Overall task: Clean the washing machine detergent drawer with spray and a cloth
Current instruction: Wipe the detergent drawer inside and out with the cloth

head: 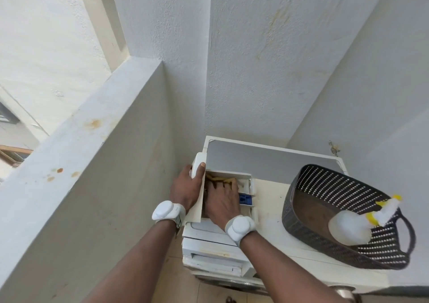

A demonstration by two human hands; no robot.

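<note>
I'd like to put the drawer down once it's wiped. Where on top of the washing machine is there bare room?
A bare strip of the washing machine top lies between the detergent drawer and the dark basket, running back to the grey rear panel. The right side is crowded: the basket, holding the spray bottle, fills it. Both hands work at the front left.

Both bare forearms reaching forward from bottom edge, converging. Left hand [185, 188] gripping upright white panel at its far end, thumb [201, 167] lying over top edge, fingers wrapping behind, out of sight. Right hand [221, 199] lying palm down just beside left, fingers pointing forward and pressing down, fingertips partly hidden. White band with round pod sitting on each wrist: left wristband [167, 210], right wristband [240, 228].
</note>
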